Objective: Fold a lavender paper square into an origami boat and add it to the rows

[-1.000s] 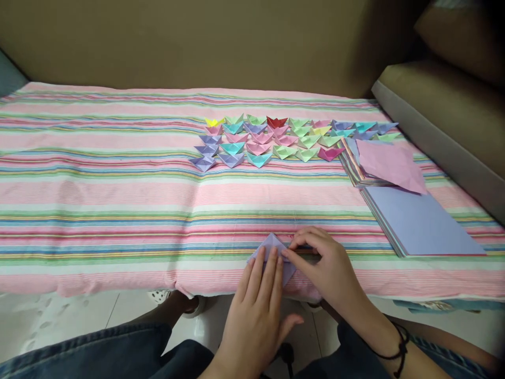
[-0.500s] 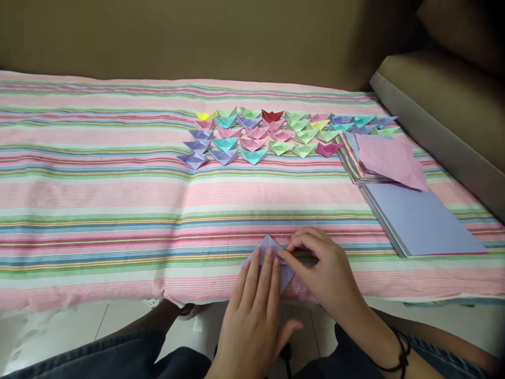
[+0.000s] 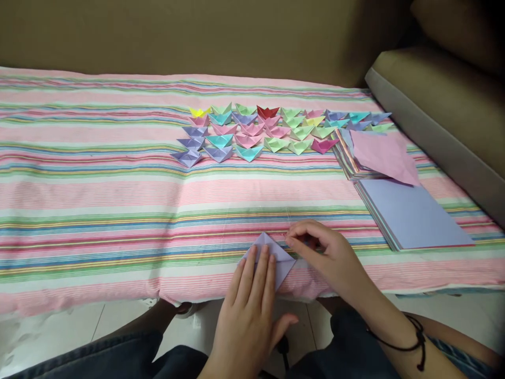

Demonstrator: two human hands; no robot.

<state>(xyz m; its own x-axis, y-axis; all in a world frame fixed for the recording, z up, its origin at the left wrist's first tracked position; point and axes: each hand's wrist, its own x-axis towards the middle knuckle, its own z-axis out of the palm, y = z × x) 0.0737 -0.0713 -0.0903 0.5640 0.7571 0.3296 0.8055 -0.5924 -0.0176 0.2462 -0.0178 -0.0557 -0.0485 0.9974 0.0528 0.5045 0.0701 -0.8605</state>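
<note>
A folded lilac paper square (image 3: pixel 277 253) lies near the front edge of the striped cloth (image 3: pixel 118 195). My left hand (image 3: pixel 250 308) rests flat on it, fingers stretched out together and pressing it down. My right hand (image 3: pixel 325 253) sits just to the paper's right, fingers curled, with the fingertips pinched at the paper's right corner. A black band circles my right wrist.
Several small folded paper boats (image 3: pixel 252 131) in mixed colours sit in rows at the back middle. A stack of lilac sheets (image 3: pixel 410 216) and a striped stack topped by a pink sheet (image 3: pixel 382 155) lie at the right. A brown sofa cushion (image 3: pixel 442 100) borders the right side.
My right hand's fingertips have slid a little to the right, off the lilac paper's middle to its right corner. My left hand stays flat on the paper. The view has shifted slightly.
</note>
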